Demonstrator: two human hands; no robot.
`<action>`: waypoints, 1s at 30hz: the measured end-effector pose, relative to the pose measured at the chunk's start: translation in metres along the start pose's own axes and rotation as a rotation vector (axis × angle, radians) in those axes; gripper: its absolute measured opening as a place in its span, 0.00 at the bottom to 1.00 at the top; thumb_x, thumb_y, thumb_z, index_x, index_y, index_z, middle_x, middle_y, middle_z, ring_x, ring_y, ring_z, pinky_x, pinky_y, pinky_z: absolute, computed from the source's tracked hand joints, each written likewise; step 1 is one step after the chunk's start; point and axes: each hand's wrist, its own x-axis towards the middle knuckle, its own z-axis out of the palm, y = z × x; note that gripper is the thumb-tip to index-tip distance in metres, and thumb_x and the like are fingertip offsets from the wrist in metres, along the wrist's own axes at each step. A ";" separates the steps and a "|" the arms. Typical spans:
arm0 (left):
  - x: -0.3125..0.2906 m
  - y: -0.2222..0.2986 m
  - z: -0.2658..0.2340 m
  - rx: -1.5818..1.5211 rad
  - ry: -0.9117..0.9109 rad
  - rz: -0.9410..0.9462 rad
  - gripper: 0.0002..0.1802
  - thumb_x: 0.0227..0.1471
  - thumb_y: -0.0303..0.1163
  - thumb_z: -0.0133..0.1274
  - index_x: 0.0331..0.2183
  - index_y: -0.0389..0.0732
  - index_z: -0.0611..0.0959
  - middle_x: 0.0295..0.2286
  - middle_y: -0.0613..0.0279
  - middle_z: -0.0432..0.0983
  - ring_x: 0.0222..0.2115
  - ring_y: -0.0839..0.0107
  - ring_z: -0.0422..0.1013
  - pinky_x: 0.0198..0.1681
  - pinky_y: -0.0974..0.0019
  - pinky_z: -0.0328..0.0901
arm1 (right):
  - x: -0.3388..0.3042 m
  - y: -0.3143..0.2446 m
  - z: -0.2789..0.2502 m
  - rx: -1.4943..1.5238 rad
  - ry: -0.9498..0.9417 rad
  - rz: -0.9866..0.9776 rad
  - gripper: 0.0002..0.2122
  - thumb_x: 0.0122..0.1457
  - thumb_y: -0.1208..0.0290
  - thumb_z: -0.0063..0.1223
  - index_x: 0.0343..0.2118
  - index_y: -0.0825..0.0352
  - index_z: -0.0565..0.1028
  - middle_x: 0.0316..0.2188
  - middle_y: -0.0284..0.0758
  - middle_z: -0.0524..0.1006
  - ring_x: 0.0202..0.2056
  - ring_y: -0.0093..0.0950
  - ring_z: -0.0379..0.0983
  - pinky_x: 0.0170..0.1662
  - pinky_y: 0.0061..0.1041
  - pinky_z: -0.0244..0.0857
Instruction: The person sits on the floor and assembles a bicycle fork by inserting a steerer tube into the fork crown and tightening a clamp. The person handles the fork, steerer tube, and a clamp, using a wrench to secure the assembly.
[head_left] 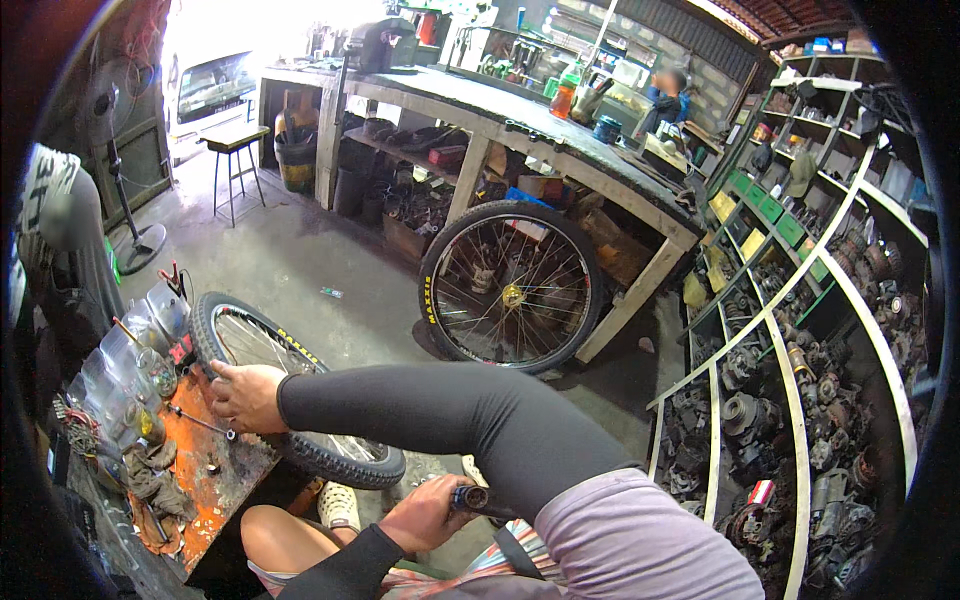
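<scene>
My right arm, in a black sleeve, reaches across to the left. My right hand (pixel 248 396) lies over the tyre of a bicycle wheel (pixel 290 345), fingers curled round its outer edge. That wheel leans tilted beside an orange, paint-worn bench (pixel 225 475). Close to the fingers, a thin metal rod with a ringed end (pixel 200 420) lies on the bench. In front of my lap, my left hand (pixel 428 515) is closed round a dark cylindrical thing (pixel 470 497) with a round end; its far part is hidden by my right arm.
Another bicycle wheel (pixel 512 290) leans against the long wooden workbench (pixel 470 105). Shelves full of metal parts (pixel 760 420) line the right side. Clear plastic containers (pixel 110 375) stand at the left. A stool (pixel 233 140) and a standing fan (pixel 120 180) are farther back; a person (pixel 668 100) is behind the workbench.
</scene>
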 end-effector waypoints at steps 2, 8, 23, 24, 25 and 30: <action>-0.002 0.001 -0.002 -0.039 -0.003 0.006 0.23 0.61 0.36 0.67 0.53 0.38 0.79 0.44 0.45 0.80 0.48 0.41 0.76 0.53 0.45 0.70 | -0.006 0.005 0.002 -0.061 0.080 0.007 0.13 0.70 0.59 0.51 0.51 0.49 0.85 0.54 0.23 0.82 0.62 0.32 0.73 0.74 0.58 0.51; -0.009 0.003 -0.005 -0.054 -0.049 -0.047 0.24 0.59 0.32 0.69 0.54 0.40 0.79 0.46 0.48 0.80 0.50 0.46 0.77 0.56 0.49 0.71 | -0.063 0.059 -0.011 -0.015 -0.116 0.008 0.14 0.69 0.56 0.54 0.55 0.48 0.81 0.60 0.28 0.79 0.73 0.36 0.63 0.74 0.57 0.53; -0.002 0.019 0.009 -0.028 -0.190 -0.032 0.26 0.61 0.34 0.66 0.57 0.38 0.78 0.48 0.43 0.82 0.52 0.42 0.78 0.56 0.46 0.73 | -0.253 0.138 -0.026 0.090 -0.525 0.704 0.18 0.51 0.61 0.71 0.47 0.50 0.85 0.48 0.26 0.84 0.56 0.32 0.81 0.59 0.53 0.65; -0.005 0.012 0.016 -0.046 -0.140 0.013 0.23 0.61 0.36 0.67 0.53 0.40 0.79 0.44 0.44 0.82 0.48 0.42 0.78 0.54 0.46 0.72 | -0.268 0.138 -0.026 0.156 -0.507 0.761 0.17 0.51 0.62 0.72 0.46 0.51 0.84 0.48 0.28 0.85 0.55 0.34 0.82 0.58 0.53 0.65; -0.007 0.011 0.015 -0.044 -0.131 0.029 0.23 0.61 0.36 0.67 0.54 0.40 0.79 0.44 0.44 0.82 0.48 0.42 0.78 0.54 0.46 0.72 | -0.280 0.139 -0.031 0.216 -0.478 0.816 0.17 0.51 0.63 0.72 0.45 0.52 0.84 0.48 0.29 0.85 0.53 0.35 0.84 0.58 0.53 0.66; 0.004 0.017 0.024 -0.030 -0.157 0.062 0.26 0.59 0.34 0.68 0.56 0.40 0.79 0.47 0.46 0.82 0.51 0.44 0.78 0.56 0.47 0.72 | -0.403 0.113 -0.053 0.344 -0.522 1.042 0.14 0.50 0.68 0.70 0.42 0.58 0.87 0.42 0.40 0.88 0.49 0.43 0.85 0.54 0.47 0.77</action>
